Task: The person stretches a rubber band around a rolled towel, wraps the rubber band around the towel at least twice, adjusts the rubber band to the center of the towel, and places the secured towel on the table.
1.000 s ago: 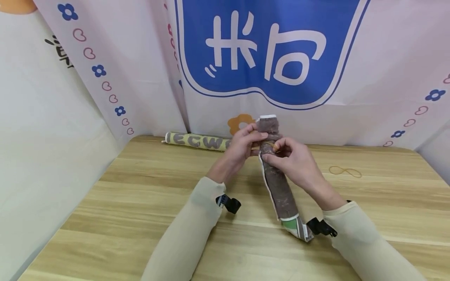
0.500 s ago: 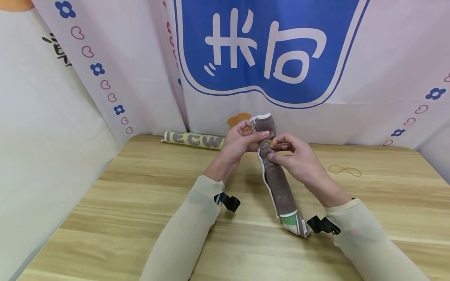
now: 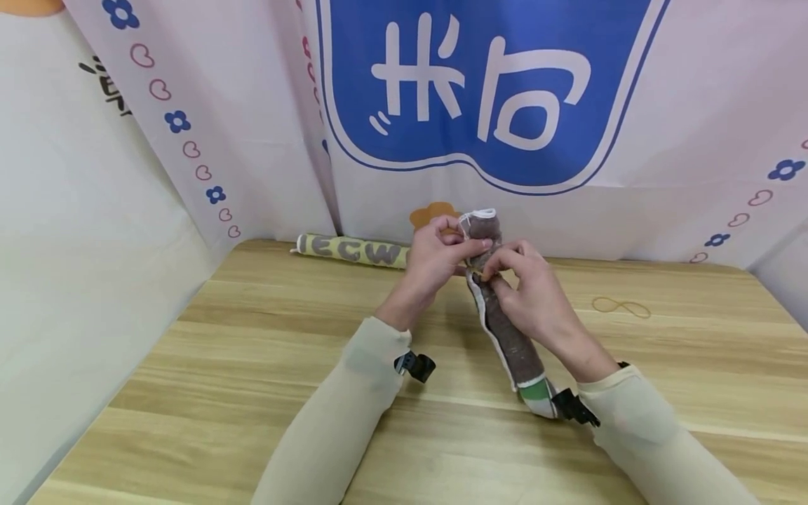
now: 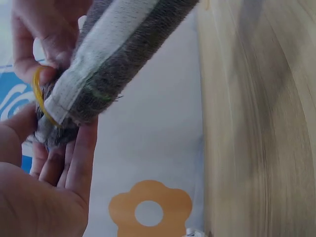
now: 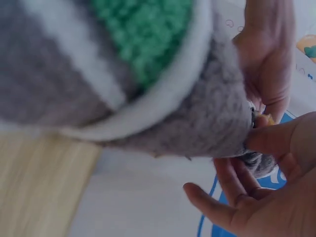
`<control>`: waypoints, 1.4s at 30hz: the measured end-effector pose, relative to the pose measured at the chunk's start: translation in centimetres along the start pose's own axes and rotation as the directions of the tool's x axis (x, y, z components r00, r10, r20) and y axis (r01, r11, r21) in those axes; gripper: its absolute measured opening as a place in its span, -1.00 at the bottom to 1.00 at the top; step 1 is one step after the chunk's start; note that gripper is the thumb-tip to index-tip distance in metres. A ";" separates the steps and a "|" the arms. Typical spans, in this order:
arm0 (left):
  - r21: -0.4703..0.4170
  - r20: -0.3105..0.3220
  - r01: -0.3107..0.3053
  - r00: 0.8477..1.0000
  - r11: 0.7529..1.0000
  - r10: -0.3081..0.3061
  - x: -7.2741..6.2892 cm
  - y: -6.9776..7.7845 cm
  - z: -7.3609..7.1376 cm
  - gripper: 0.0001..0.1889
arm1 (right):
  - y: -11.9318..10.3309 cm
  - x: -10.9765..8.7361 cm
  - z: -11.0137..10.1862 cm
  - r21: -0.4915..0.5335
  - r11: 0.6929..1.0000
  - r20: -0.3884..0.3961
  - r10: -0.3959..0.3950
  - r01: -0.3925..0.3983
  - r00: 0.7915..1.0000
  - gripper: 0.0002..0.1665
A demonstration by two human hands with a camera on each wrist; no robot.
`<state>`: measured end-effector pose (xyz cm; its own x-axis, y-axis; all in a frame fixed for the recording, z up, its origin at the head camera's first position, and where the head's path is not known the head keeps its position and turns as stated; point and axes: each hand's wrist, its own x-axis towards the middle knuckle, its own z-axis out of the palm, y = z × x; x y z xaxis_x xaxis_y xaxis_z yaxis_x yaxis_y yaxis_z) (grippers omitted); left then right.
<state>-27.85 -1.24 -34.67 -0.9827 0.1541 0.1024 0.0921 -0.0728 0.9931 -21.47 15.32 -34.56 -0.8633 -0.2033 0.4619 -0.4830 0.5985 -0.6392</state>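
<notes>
A rolled brown-grey towel (image 3: 514, 344) with white edging slants up from the table, its green-and-white end towards me. Near its upper end my left hand (image 3: 432, 256) grips the roll, thumb across the front. A yellow rubber band (image 4: 38, 94) loops round the towel there, bunching the cloth in the left wrist view. My right hand (image 3: 533, 291) pinches at the band with thumb and forefinger, just below the left thumb. In the right wrist view the towel's green patch (image 5: 145, 37) fills the upper left, and the right fingers (image 5: 212, 205) spread under the roll.
A second rolled towel (image 3: 353, 252), yellow-green with grey letters, lies at the back of the wooden table (image 3: 252, 372), partly behind the left hand. A loose rubber band (image 3: 621, 307), twisted into a figure eight, lies to the right. A printed cloth backdrop (image 3: 265, 140) stands behind.
My right fingers have moved from the towel's right side across its front, pulling at the band. The towel's lower end has shifted slightly right and up. The left hand keeps its grip.
</notes>
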 end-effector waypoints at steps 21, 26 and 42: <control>-0.310 0.195 0.089 0.980 0.947 -0.028 1.0 -1.7 -0.4 -0.69 | 0.0 0.4 -1.9 0.232 0.929 0.117 0.267 -0.288 0.957 -0.62; -0.313 0.175 0.091 0.984 0.945 -0.037 1.2 -2.2 -0.2 -0.79 | 0.0 0.4 -1.9 0.298 0.906 0.142 0.268 -0.300 0.953 -0.67; -0.136 -0.027 -0.053 0.998 0.989 0.050 0.3 -1.0 0.6 -0.60 | 0.2 0.0 0.1 0.054 0.998 -0.055 -0.030 0.033 0.998 -0.70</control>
<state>-28.19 -0.57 -35.56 -0.9809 0.1232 0.1504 0.1217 -0.2141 0.9692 -21.54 15.37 -34.71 -0.8390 -0.1779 0.5142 -0.5183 0.5486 -0.6560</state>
